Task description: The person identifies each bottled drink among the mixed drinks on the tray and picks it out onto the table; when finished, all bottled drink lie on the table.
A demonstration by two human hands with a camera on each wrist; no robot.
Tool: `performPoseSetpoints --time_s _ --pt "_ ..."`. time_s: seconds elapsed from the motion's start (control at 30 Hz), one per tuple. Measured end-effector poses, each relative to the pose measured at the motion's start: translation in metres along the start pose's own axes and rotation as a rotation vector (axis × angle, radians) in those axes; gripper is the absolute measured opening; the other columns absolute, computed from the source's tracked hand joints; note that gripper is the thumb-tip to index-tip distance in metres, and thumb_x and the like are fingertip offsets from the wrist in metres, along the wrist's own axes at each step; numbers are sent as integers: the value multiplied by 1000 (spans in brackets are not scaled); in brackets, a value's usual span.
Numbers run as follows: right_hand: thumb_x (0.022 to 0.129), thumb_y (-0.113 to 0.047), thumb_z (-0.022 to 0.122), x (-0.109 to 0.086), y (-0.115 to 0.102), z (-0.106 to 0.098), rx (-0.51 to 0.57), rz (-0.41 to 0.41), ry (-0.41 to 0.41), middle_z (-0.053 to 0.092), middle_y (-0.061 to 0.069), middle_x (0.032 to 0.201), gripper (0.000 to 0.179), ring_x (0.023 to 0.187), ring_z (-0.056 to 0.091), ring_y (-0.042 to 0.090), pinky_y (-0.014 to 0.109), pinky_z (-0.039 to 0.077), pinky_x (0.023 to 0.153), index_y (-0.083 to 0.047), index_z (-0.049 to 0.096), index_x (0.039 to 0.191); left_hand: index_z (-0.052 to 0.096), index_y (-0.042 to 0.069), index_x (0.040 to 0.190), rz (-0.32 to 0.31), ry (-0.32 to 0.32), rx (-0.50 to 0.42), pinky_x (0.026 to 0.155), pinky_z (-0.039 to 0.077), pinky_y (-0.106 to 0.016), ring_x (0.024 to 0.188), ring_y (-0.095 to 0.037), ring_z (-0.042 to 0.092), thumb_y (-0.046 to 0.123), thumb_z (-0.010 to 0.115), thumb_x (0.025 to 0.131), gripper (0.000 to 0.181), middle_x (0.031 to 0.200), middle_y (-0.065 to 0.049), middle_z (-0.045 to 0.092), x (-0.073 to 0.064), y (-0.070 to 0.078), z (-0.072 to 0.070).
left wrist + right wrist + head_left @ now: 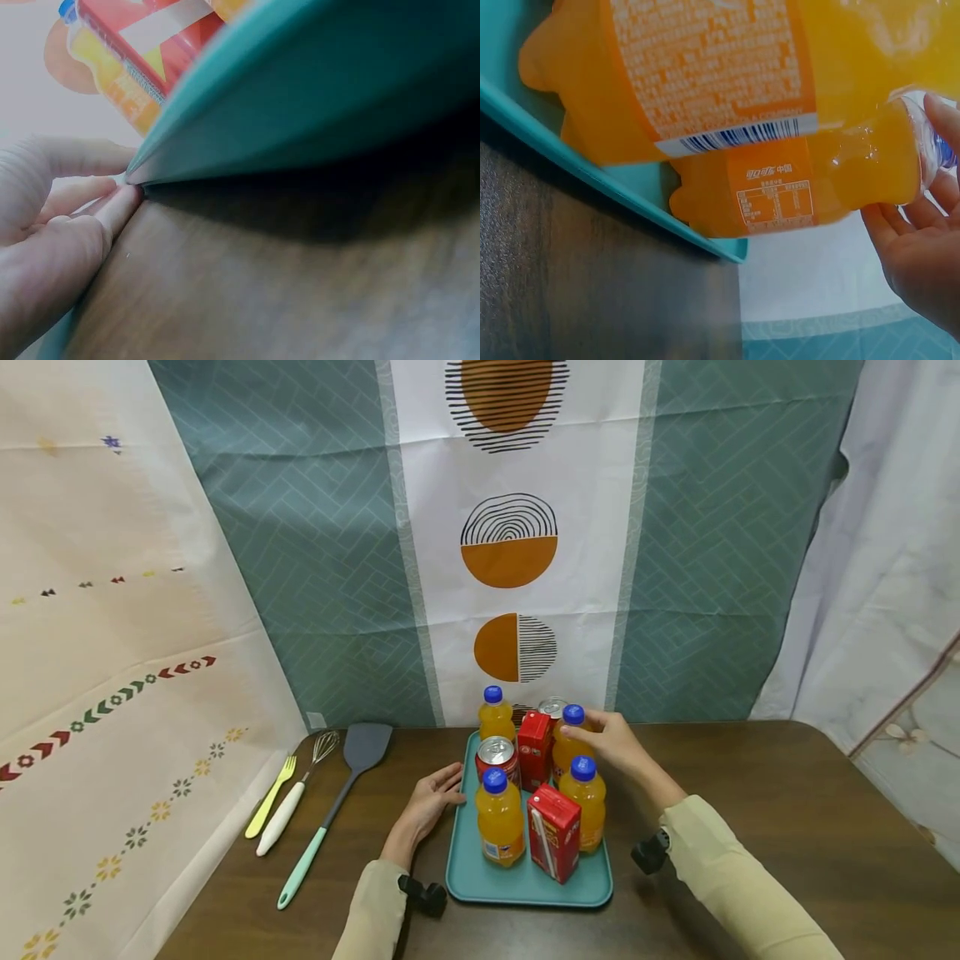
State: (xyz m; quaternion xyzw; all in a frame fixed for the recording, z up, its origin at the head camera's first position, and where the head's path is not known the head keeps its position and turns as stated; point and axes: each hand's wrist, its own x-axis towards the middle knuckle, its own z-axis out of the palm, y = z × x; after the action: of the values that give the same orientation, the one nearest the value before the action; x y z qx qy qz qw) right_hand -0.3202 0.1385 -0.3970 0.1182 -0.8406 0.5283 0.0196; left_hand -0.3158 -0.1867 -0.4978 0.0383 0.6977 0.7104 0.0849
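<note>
A teal tray (480,887) carries several orange drink bottles with blue caps, two cans and two red drink cartons. At the rear right, my right hand (611,743) grips an orange drink bottle (567,750) round its neck; this bottle (742,184) stands upright on the tray. Another bottle (584,797) is just in front of it. My left hand (429,802) touches the tray's left rim with fairly straight fingers. Near that hand are a red can (497,760) and a front-left bottle (500,822). One carton (553,835) stands in front, another carton (534,747) behind.
A rear bottle (495,720) and a second can (553,707) stand at the tray's far end. Left on the brown table (720,777) lie a yellow fork (270,797), a whisk (288,806) and a spatula (337,802). A patterned curtain (517,593) hangs behind.
</note>
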Motion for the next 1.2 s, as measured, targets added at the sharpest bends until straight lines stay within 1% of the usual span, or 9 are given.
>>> performPoseSetpoints --time_s 0.17,0.27,0.37,0.5,0.63,0.8,1.0,1.07,1.2 --pt "91 -36 66 -2 -4 0 41 43 8 66 20 127 54 117 61 37 52 49 105 -3 60 132 34 -9 146 1 0 6 113 36 -43 144 -40 34 -16 57 83 67 154 -28 33 0 1 -1" --pt "91 -37 67 -2 -4 0 59 63 18 64 20 130 55 122 58 38 55 46 108 -3 59 134 35 -10 146 3 -12 11 113 36 -43 144 -40 33 -16 57 83 67 154 -28 33 1 2 -1" --pt "91 -37 67 -1 -3 -1 62 73 26 64 20 130 54 122 57 38 55 45 109 -4 60 133 36 -9 146 3 -21 18 113 35 -43 144 -40 33 -16 58 82 67 154 -28 34 2 3 -2" --pt "92 -37 65 0 -3 -2 47 62 22 64 21 128 54 120 59 37 53 47 107 -3 59 133 38 -9 145 -5 -20 22 113 36 -43 144 -39 34 -16 58 82 66 153 -27 35 3 5 -3" --pt "92 -34 65 0 -4 -3 55 57 21 65 21 127 52 118 60 36 51 49 106 -1 60 132 37 -9 146 -6 -32 23 113 35 -42 144 -39 34 -15 57 84 66 154 -27 35 3 6 -3" --pt "93 -32 65 -1 -8 -7 54 37 39 64 22 128 51 118 60 37 52 47 107 0 59 132 35 -9 146 -1 -53 30 113 35 -42 144 -39 33 -13 58 85 65 153 -28 34 0 5 -3" --pt "92 -35 65 -2 -16 -19 37 30 67 65 22 128 53 118 60 37 51 48 107 -1 59 133 37 -9 145 3 -58 33 111 38 -40 143 -40 35 -12 59 84 65 152 -28 37 -1 0 -4" --pt "92 -37 65 -1 -17 -27 55 34 77 62 22 131 55 125 56 38 53 45 110 -1 58 134 38 -9 145 9 -65 36 111 40 -38 142 -41 35 -12 59 83 65 152 -29 37 -2 0 -4" --pt "92 -40 65 -1 -17 -44 78 47 102 58 23 136 59 132 50 39 55 38 114 0 57 134 37 -10 145 16 -71 41 109 43 -36 141 -42 36 -12 59 83 65 151 -31 37 -2 -1 -4"
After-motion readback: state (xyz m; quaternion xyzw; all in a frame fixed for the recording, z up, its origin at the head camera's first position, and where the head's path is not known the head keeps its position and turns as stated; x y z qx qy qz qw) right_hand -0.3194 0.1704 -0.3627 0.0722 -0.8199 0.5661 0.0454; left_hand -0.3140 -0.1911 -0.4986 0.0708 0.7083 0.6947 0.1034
